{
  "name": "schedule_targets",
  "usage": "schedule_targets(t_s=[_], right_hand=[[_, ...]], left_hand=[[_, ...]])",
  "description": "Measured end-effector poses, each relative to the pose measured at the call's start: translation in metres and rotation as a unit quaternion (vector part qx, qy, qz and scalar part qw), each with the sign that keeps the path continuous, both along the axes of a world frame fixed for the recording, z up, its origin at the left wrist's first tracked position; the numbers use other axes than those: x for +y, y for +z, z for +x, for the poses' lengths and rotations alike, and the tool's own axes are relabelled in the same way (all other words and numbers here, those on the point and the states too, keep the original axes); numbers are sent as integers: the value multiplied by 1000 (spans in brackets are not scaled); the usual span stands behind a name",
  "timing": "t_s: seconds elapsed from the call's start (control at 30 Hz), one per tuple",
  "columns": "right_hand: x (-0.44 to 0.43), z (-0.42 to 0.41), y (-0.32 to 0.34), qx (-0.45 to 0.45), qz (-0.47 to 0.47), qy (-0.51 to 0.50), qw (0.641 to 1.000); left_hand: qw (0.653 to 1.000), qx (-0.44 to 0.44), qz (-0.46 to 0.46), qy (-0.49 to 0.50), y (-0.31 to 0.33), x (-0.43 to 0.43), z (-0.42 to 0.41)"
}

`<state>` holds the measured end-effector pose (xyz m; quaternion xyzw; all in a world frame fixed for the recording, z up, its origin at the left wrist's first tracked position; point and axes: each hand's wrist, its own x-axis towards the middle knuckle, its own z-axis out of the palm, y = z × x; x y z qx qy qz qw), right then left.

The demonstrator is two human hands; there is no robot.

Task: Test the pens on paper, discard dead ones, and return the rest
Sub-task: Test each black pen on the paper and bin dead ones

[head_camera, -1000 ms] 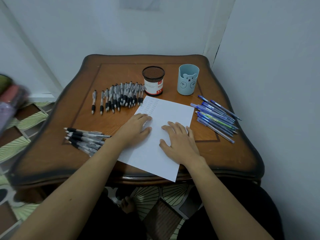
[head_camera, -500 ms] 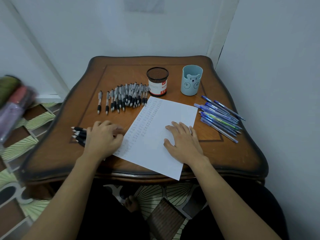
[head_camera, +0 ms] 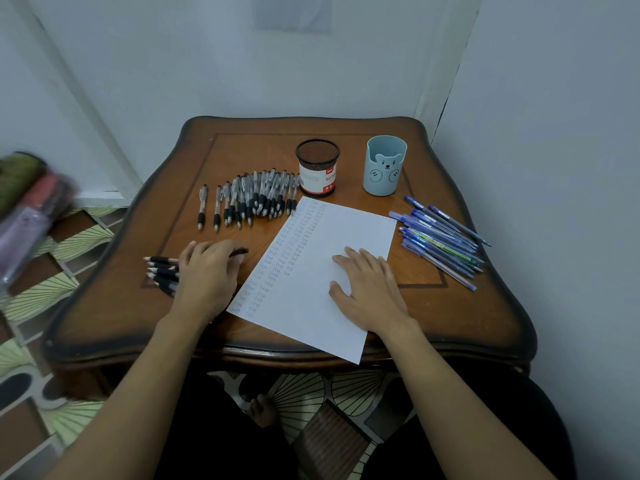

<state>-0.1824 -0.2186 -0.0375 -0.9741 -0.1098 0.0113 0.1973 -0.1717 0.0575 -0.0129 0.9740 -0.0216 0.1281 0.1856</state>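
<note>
A white paper sheet (head_camera: 332,244) with rows of small written marks lies on the wooden table (head_camera: 450,317). My right hand (head_camera: 370,292) presses flat on it with straight fingers. My left hand (head_camera: 207,271) lies over a small pile of black pens (head_camera: 161,270) at the table's left, its fingers curled round one black pen (head_camera: 241,251) whose end sticks out toward the paper. A row of grey and black click pens (head_camera: 252,199) lies behind. Several blue pens (head_camera: 440,240) lie at the right.
A black mesh pen cup (head_camera: 317,169) and a light blue bear cup (head_camera: 384,166) stand at the back of the table. Walls close in behind and at the right. Blurred coloured objects (head_camera: 27,209) sit at the far left above a patterned floor.
My left hand left the paper and moved left onto the black pens, then curled round one. The right hand stayed pressed on the sheet.
</note>
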Motion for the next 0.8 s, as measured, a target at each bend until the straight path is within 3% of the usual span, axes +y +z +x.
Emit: schedule_targets(t_s=[0.23, 0.43, 0.63, 0.8], right_hand=[[0, -1, -1, -2, 9, -6, 1000], [-3, -3, -1, -12, 28, -10, 999], [-4, -4, -1, -14, 39, -11, 999], [-4, -4, 0, -12, 31, -10, 999]], left_hand=[[995, -75, -56, -43, 10, -21, 5], [992, -85, -84, -41, 21, -42, 15], [967, -82, -230, -69, 23, -66, 25], [949, -155, -265, -69, 13, -78, 33]])
